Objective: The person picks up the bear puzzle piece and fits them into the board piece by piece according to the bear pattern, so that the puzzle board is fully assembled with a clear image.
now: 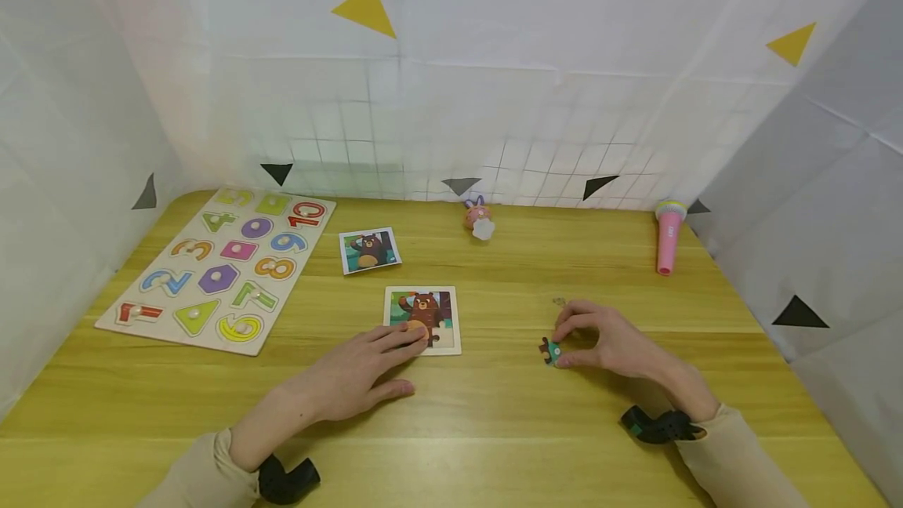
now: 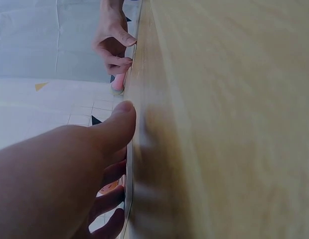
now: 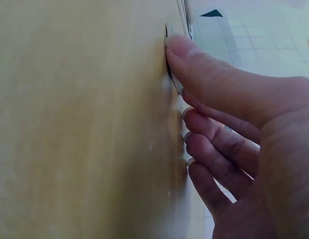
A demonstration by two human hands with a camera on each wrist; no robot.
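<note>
A small framed jigsaw puzzle of a brown bear (image 1: 457,335) lies flat on the table, with a pale bare patch at its lower right. My left hand (image 1: 353,375) rests its straight fingertips on the puzzle's lower left part, hiding some of the picture. Off to the right, my right hand (image 1: 614,343) pinches a teal and brown puzzle piece (image 1: 553,352) between thumb and index finger, close to the tabletop. In the right wrist view the piece (image 3: 173,79) shows edge-on and tilted beside the thumb, its lower edge near the wood.
A number-and-shape peg board (image 1: 247,347) lies at the left. Behind the puzzle is a bear picture card (image 1: 370,251). A pink figurine (image 1: 477,216) stands at the back, a pink toy microphone (image 1: 668,245) at the right. White sheeting (image 1: 494,124) surrounds the table.
</note>
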